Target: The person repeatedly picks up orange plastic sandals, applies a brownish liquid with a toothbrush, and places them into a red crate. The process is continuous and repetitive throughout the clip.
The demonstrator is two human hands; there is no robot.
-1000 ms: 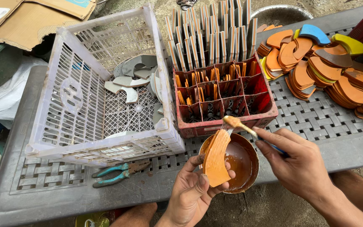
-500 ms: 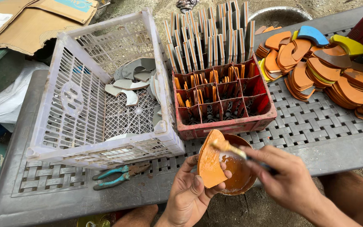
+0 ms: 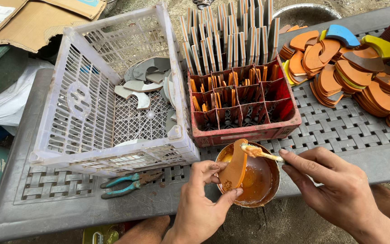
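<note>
The left hand pinches a curved orange piece upright over the bowl of glue at the near edge of the desk, its long axis running up and away. The right hand, closed around a small brush, reaches in from the right, bristles touching the piece's top end.

Grey woven-pattern table, dirt ground, daylight
</note>
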